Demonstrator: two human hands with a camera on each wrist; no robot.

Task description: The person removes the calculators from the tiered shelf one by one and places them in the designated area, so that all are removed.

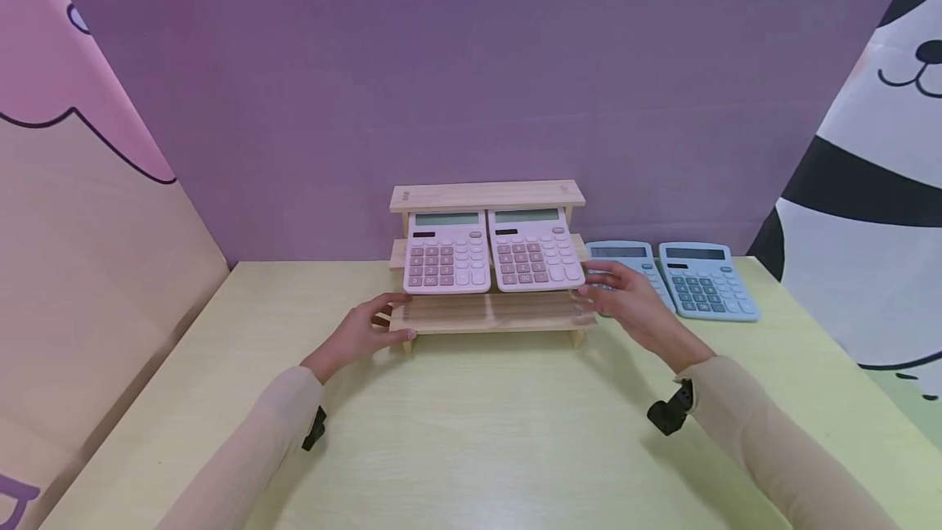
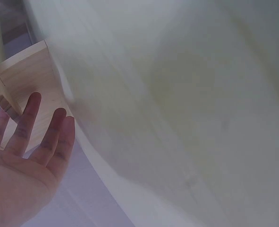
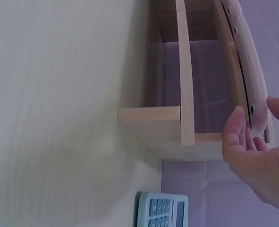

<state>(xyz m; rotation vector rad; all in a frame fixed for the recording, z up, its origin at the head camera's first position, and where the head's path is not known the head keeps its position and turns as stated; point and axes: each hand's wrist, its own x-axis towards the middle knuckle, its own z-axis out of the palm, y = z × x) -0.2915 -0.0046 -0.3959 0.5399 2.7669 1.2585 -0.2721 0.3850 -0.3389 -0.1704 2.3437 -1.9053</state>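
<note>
Holding right pink calculator (image 1: 536, 248) and wooden stand (image 1: 493, 312)

1. Right pink calculator: on the stand's middle level, tilted back, just below the top shelf (image 1: 486, 196). Beside left pink calculator (image 1: 447, 252), with a narrow gap between, slightly wider toward the bottom.

2. Handling, as judged: apparently a fine adjustment of position. Best done with light pressure at the lower corner, sliding rather than lifting. Keep the stand braced at the opposite end, bottom edges level, keys unpressed; avoid nudging the neighbouring unit.

3. Appearance: matching pair; pale pink casings, rounded corners, mauve number keys to the left, paler keys to the right, grey-green displays along the top.

4. Right hand (image 1: 631, 309): clamped on the right pink calculator, fingers and thumb curled about its lower right corner.

5. Left hand (image 1: 362, 330): clamped on the left end of the stand's lower shelf, thumb in front, fingers behind; other fingers spread, per left wrist view.

6. Stand: pale plain wood, three levels, short legs on pale table (image 1: 486, 432).

7. Two light-blue calculators (image 1: 708, 280): right of the stand, one partly hidden by the right hand.

8. Purple backdrop (image 1: 478, 80): behind all.
</note>
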